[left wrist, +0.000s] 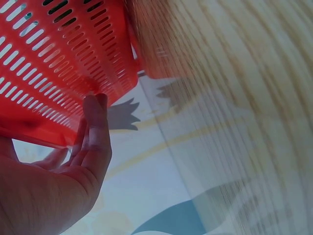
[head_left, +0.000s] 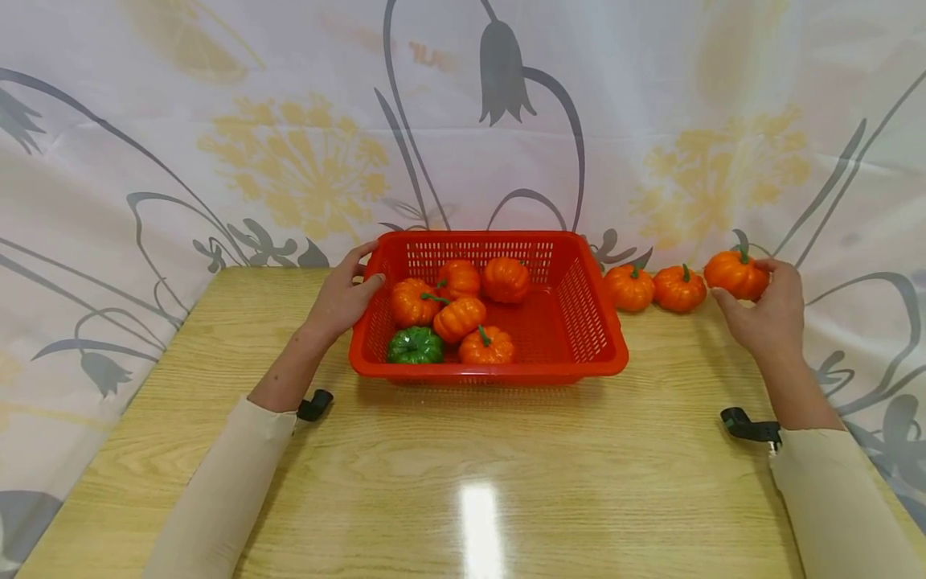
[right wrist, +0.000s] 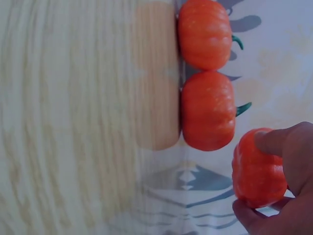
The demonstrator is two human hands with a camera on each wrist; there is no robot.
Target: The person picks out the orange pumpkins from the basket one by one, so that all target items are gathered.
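Observation:
A red plastic basket [head_left: 488, 371] with slotted walls stands toward the back of the table. My left hand [head_left: 344, 299] grips its left rim, thumb over the edge and fingers [left wrist: 95, 122] against the outer wall. Inside the basket lie several small orange pumpkins [head_left: 506, 280] and one green pumpkin [head_left: 415, 346]. My right hand [head_left: 772, 310] holds another orange pumpkin [right wrist: 257, 169] by its sides, raised off the table at the right. Beside it, two orange pumpkins [head_left: 680, 289] [right wrist: 208, 111] sit in a row on the table, to the right of the basket.
A pale wood-grain table [head_left: 405, 466] lies beneath everything. Behind it hangs a white cloth [head_left: 448, 161] with grey and yellow flower prints, close to the basket's back. A black wrist-camera mount [head_left: 748, 425] juts from each forearm.

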